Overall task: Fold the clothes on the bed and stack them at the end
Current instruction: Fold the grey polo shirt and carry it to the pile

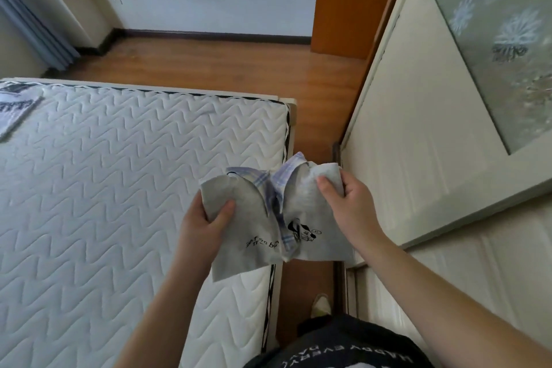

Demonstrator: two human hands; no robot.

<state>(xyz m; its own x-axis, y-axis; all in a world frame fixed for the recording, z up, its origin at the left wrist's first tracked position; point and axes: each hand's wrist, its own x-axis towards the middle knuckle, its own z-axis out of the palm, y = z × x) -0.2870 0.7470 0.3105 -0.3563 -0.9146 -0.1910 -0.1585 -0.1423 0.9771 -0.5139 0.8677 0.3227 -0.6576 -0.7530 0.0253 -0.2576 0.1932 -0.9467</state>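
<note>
A small grey shirt (263, 236) with a blue plaid collar and a black dog print hangs in the air over the right edge of the bed. My left hand (206, 218) grips its left shoulder. My right hand (343, 200) grips its right shoulder. The shirt sags in the middle between both hands, collar pointing away from me. A folded grey garment (15, 110) with dark print lies flat at the far left corner of the white quilted mattress (119, 188).
A narrow strip of wooden floor (316, 128) runs between the bed and a cream wardrobe (418, 143) with a frosted glass door on the right. An orange door frame (343, 0) stands ahead. Blue curtains (35, 30) hang at the far left.
</note>
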